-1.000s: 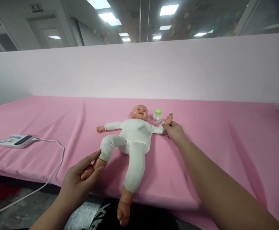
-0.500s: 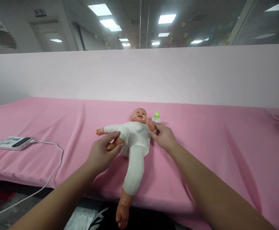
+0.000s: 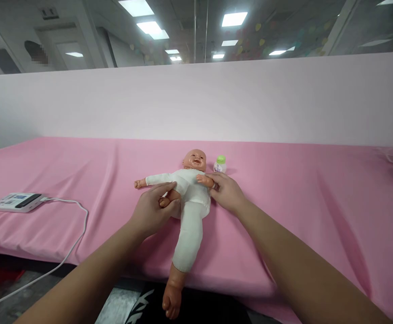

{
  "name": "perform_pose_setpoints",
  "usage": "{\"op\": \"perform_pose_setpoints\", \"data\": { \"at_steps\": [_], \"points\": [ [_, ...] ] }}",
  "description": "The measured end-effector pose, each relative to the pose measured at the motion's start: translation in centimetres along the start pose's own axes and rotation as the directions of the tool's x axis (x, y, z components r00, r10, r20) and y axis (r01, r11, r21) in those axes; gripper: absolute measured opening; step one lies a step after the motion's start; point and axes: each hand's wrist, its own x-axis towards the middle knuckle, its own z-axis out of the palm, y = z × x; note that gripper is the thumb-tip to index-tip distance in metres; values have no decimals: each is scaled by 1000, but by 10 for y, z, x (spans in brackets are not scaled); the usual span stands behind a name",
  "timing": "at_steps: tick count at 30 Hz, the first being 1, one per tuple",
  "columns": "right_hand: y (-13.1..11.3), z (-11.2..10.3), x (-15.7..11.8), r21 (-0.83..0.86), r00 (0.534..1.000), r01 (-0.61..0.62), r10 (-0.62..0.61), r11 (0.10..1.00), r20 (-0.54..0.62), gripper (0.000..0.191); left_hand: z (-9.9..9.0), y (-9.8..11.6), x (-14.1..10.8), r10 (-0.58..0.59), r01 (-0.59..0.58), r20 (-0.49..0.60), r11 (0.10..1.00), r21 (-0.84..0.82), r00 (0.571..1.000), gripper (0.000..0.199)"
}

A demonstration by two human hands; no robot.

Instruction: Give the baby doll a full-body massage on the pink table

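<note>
**Pink sheet, doll on its back, both hands on it**

Plastic baby doll (image 3: 192, 191) in a white suit lay face up on the pink-covered table (image 3: 300, 189), one leg hanging over the near edge. Left hand (image 3: 154, 210) was closed around the doll's bent foot, pressed at its hip. Right hand (image 3: 226, 193) pinched the doll's arm, folded across the chest. Green-capped bottle (image 3: 220, 164) stood just beside the head. White device (image 3: 15, 201) with cable lay far left.
</note>
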Motion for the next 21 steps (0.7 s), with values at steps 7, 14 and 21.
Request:
{"op": "perform_pose_setpoints", "data": {
  "at_steps": [7, 14, 21],
  "points": [
    [50, -23, 6, 236, 829, -526, 555, 817, -74, 36, -29, -15, -60, -203, 194, -102, 977, -91, 974, 56],
    [72, -25, 3, 307, 774, -596, 632, 742, -26, 30, -54, -23, -115, -175, 173, -73, 984, -40, 982, 45],
    [45, -24, 4, 247, 802, -546, 584, 801, -120, 32, -52, -22, -106, -137, 136, -43, 990, -35, 990, 46]
  ]
}}
